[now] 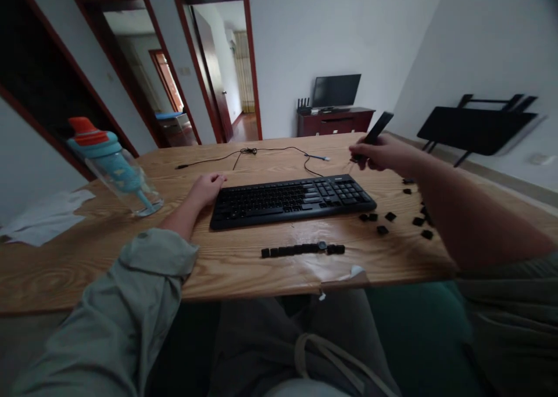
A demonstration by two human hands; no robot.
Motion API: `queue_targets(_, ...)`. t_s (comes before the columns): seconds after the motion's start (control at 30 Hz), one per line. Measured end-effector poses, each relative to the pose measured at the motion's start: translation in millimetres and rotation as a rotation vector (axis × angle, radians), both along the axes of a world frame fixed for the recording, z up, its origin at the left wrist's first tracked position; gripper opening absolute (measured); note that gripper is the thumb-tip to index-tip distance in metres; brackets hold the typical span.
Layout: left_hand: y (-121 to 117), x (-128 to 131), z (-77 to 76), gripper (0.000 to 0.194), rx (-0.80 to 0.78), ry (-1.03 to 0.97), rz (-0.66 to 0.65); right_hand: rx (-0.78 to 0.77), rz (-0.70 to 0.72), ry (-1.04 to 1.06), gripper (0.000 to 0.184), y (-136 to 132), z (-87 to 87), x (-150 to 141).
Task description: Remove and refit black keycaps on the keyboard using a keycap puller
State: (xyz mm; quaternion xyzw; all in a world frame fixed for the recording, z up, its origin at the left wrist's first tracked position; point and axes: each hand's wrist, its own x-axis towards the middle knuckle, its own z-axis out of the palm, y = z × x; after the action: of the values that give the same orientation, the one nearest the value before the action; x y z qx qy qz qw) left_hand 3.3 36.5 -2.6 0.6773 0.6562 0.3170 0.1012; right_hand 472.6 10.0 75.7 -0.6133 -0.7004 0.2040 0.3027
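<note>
Taking the black keyboard [283, 199] as the centre of the dial, with twelve pointing away from the person, a crumpled white cloth or paper [50, 220] lies far out at nine o'clock on the wooden table [235, 260]. Next along, nearer nine-thirty, a clear bottle [124, 173] with a light-blue inside and red top stands upright. The left hand [206, 189] rests at the keyboard's ten-o'clock corner, fingers loosely curled; whether it grips the edge I cannot tell. A thin black cable [272, 148] runs across the table from eleven to one o'clock. At six o'clock, small black keycaps [300, 249] form a row on the near side. A blue pen-like stick [317, 157] lies at one o'clock. At two o'clock the right hand [375, 153] holds a slim black tool [382, 124] tilted, raised near the keyboard's corner. Loose black pieces [382, 230] are scattered from three to four o'clock.
</note>
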Motion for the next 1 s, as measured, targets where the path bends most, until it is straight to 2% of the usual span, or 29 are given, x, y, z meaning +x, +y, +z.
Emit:
queue_targets(0.07,-3,-1,2.0,0.042,0.046,0.028,0.021,-0.086,0.032,0.112,0.02,1,-17.1,1)
queue_targets(0.17,-10,-3,4.5,0.04,0.098,0.037,0.037,-0.109,0.007,0.197,0.017,14,-35.9,-1)
queue_targets(0.37,-21,6,8.8,0.036,0.083,0.046,0.102,-0.13,-0.021,0.225,0.017,30,-54.0,-3)
queue_targets(0.6,-24,28,10.4,0.037,0.082,0.051,0.096,-0.16,-0.021,0.276,0.018,24,-58.7,-3)
queue_targets(0.83,-16,22,6.1,0.041,0.038,0.06,0.042,-0.236,-0.034,0.244,0.021,35,-55.2,0)
queue_targets(1.0,-13,18,2.7,0.043,0.046,0.075,0.045,-0.201,0.025,0.196,0.016,27,-51.4,-2)
